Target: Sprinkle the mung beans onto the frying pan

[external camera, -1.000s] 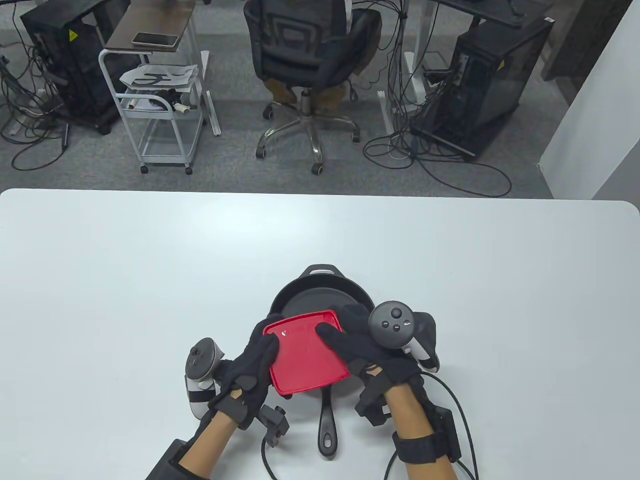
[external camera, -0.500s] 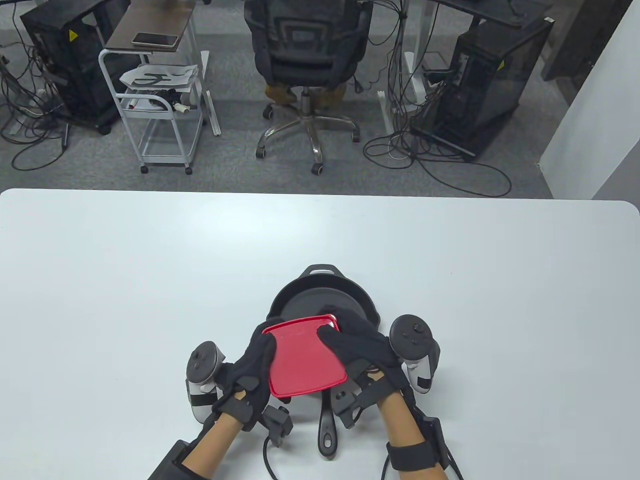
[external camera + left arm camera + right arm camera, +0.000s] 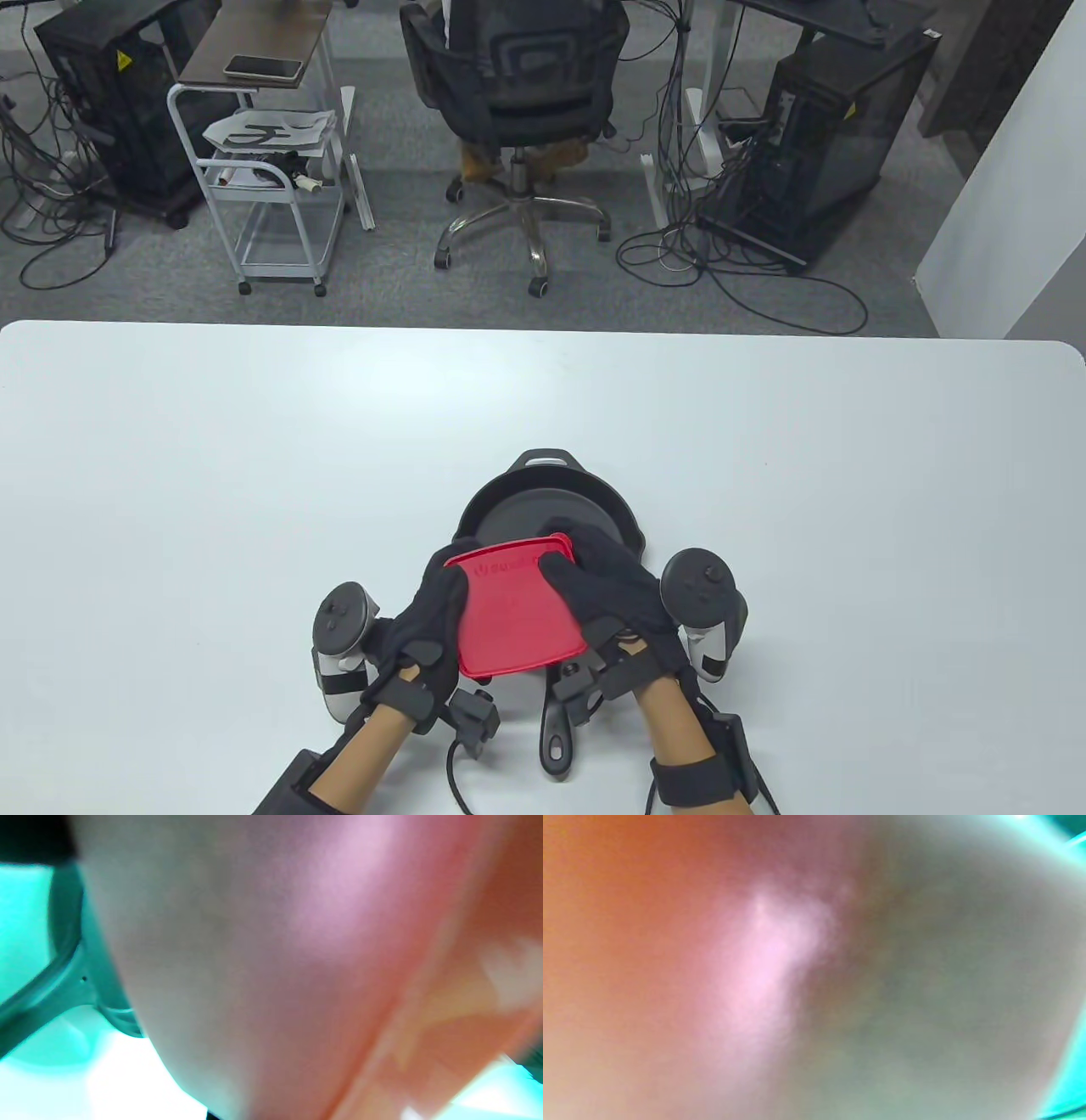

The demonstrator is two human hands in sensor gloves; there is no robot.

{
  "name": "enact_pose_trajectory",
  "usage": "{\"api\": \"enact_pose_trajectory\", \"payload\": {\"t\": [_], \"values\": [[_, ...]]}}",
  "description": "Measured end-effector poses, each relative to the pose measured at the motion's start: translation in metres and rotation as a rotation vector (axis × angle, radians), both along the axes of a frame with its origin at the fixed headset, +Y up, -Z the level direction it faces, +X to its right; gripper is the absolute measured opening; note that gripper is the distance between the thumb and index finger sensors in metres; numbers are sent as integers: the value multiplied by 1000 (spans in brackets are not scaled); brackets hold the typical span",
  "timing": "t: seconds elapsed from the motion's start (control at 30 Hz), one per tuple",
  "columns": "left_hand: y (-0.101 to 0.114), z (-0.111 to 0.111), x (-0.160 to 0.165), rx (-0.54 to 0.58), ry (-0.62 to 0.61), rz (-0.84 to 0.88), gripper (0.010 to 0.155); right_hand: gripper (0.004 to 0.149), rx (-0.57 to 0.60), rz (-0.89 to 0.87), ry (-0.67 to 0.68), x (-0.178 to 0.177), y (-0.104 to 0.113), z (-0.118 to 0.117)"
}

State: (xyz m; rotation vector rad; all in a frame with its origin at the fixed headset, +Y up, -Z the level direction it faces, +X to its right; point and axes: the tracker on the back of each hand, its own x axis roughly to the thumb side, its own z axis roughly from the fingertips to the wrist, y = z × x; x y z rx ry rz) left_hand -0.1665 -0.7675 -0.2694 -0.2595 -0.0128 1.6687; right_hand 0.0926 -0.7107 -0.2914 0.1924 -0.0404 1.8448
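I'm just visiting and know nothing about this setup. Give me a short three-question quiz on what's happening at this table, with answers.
1. True or false: the red-lidded container rests on the table beside the frying pan.
2. Which hands hold the container? A) left only B) right only C) both
3. Fill in: the pan's long handle points toward the ____.

Key:
1. False: it is held over the pan's near part.
2. C: the left hand grips its left edge, the right hand its right edge.
3. Person. No beans are visible in the pan yet.
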Motion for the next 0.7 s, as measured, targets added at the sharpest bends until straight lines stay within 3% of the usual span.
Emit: {"api": "enact_pose_trajectory", "payload": {"t": [0.07,0.3,0.4,0.7], "values": [[-5,1,1,-36,-1,15,74,45,70,104,-53,-1,4,0],[-11,-1,1,-54,11,60,75,45,127,145,-126,-3,6,5],[-6,-2,-2,-8,24,69,75,45,150,141,-165,-3,5,11],[-6,1,-1,-33,25,145,75,70,285,229,-54,-10,11,27]]}}
